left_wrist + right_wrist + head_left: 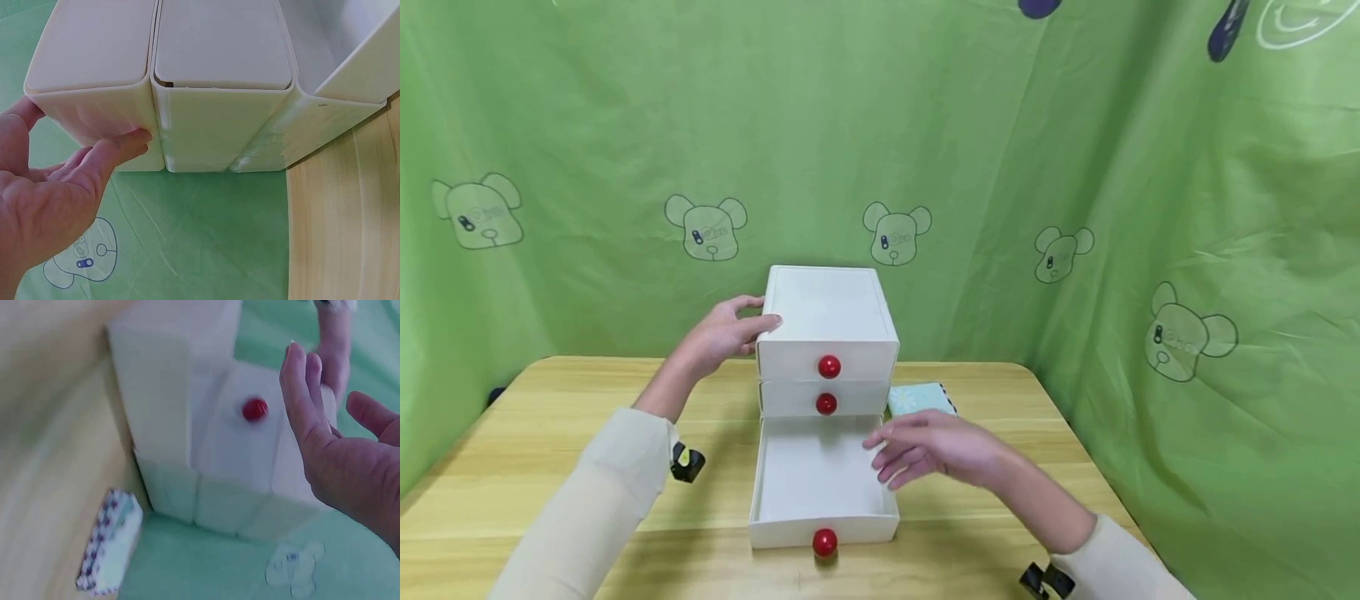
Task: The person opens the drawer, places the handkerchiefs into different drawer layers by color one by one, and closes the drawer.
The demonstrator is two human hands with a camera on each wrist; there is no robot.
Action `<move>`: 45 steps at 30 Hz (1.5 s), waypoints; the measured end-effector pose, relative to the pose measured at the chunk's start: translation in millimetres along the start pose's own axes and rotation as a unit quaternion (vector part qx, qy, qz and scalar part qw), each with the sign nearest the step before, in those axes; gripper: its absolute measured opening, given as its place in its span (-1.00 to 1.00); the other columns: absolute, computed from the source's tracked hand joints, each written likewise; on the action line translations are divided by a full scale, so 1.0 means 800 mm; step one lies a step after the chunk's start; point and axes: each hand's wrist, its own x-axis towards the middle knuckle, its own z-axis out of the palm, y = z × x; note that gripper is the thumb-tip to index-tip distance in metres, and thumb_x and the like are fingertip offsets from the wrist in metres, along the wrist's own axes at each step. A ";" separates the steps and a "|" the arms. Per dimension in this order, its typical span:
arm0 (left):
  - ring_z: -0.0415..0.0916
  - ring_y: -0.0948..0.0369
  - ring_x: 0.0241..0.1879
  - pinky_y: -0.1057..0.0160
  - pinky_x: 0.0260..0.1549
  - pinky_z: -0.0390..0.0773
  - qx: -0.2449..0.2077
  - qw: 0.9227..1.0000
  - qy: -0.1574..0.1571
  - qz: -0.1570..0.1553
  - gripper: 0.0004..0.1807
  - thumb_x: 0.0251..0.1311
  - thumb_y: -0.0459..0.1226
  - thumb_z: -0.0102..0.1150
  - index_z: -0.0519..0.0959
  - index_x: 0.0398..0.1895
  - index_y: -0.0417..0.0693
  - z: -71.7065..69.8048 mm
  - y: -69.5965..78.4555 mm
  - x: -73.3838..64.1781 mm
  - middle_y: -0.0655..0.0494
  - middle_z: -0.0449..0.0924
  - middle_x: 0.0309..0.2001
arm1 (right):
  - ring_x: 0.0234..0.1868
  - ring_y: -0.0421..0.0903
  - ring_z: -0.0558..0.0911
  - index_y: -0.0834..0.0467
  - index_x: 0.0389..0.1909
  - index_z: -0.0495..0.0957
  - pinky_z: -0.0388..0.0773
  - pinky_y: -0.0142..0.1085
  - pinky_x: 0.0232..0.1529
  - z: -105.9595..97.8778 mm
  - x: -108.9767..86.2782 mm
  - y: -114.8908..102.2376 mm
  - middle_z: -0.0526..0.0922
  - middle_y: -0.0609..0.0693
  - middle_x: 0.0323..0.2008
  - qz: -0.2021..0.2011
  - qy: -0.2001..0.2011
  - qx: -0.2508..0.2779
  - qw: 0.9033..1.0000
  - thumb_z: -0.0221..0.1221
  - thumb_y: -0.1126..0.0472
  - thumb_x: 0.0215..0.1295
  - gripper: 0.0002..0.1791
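A white three-drawer cabinet [831, 304] with round red knobs stands on the table. Its bottom drawer [820, 534] is pulled out and holds nothing visible; the two upper drawers are closed. My left hand [721, 337] rests at the cabinet's upper left edge, thumb on top, other fingers against the side. In the left wrist view, that hand's fingers [128, 142] lie nearly straight along the side wall. Over the right side of the pulled-out drawer hovers my right hand [936, 448], fingers loosely extended and holding nothing.
A light blue flat item [921, 399] with a flower print and a patterned edge lies right of the cabinet, partly behind my right hand. Under everything is a wooden table [535, 467]. A green curtain [805, 133] with bear faces hangs behind and along both sides.
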 end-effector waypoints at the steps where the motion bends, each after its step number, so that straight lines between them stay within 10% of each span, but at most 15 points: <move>1: 0.41 -0.19 0.35 -0.16 0.43 0.34 0.000 1.000 0.000 0.000 -0.07 0.38 0.03 0.19 -0.06 0.64 -0.04 0.000 0.000 0.000 -0.22 0.46 0.33 | -0.08 0.08 0.74 0.47 0.22 0.45 0.72 -0.05 0.07 -0.007 0.000 -0.004 0.73 0.19 -0.11 -0.007 0.008 0.006 1.000 0.04 0.11 0.55 -0.50; 16: 0.43 -0.17 0.34 -0.12 0.41 0.38 -0.011 1.000 0.004 0.001 -0.08 0.39 0.02 0.19 -0.05 0.63 -0.07 0.000 -0.001 0.001 -0.22 0.46 0.33 | -0.02 -0.04 0.72 0.46 0.37 0.30 0.63 -0.21 0.22 -0.116 0.017 -0.012 0.69 0.03 -0.05 -0.043 0.164 0.044 0.984 -0.05 0.06 0.61 -0.42; 27: 0.41 -0.18 0.36 -0.12 0.42 0.36 -0.017 1.000 0.001 0.000 -0.06 0.37 0.02 0.21 -0.05 0.63 -0.06 -0.001 -0.003 0.004 -0.22 0.46 0.34 | -0.08 -0.10 0.66 0.38 0.53 0.05 0.35 -0.13 0.48 -0.176 0.048 0.040 0.34 0.33 0.35 -0.013 0.291 0.170 0.941 -0.15 0.18 0.64 -0.41; 38: 0.47 -0.14 0.31 -0.09 0.39 0.41 -0.023 1.000 0.004 0.001 -0.07 0.37 0.01 0.22 -0.04 0.63 -0.06 -0.001 -0.005 0.007 -0.21 0.50 0.30 | 0.54 0.29 0.18 0.38 0.55 0.02 0.22 -0.08 0.56 -0.198 0.056 0.103 0.06 0.39 0.54 0.033 0.352 0.133 0.926 -0.11 0.24 0.61 -0.39; 45: 0.45 -0.16 0.33 -0.13 0.41 0.37 -0.017 1.000 0.005 -0.001 -0.06 0.36 0.03 0.22 -0.04 0.63 -0.05 -0.001 -0.005 0.006 -0.20 0.50 0.30 | 0.50 0.32 0.23 0.49 0.46 0.13 0.24 0.01 0.54 -0.192 0.060 0.129 0.15 0.45 0.48 0.027 0.386 0.089 0.918 0.01 0.33 0.51 -0.40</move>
